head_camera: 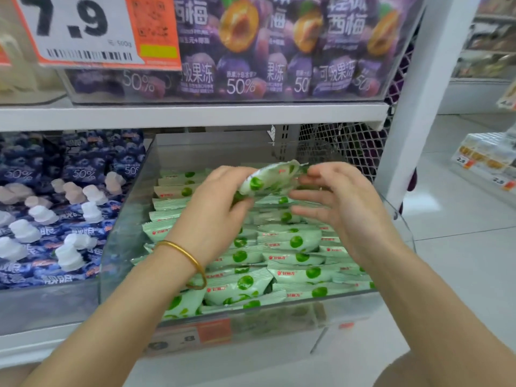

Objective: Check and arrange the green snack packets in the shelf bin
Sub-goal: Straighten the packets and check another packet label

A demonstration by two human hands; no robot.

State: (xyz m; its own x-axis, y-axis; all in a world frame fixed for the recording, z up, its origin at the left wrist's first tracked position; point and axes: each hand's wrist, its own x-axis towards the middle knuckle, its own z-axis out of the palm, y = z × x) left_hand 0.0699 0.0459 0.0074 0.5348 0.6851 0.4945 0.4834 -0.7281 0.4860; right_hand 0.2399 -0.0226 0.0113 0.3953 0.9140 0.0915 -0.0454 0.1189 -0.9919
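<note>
A clear shelf bin holds several pale green snack packets with green dots, lying in rough rows. Above the back of the bin my left hand, with a gold bangle on the wrist, grips one green packet lifted off the pile. My right hand is just right of that packet; its upper fingers touch the packet's right end while the other fingers are spread and relaxed below it.
A bin of blue pouches with white caps stands to the left. A shelf board with purple plum jelly pouches and a price sign hangs close overhead. A white upright post and aisle floor lie right.
</note>
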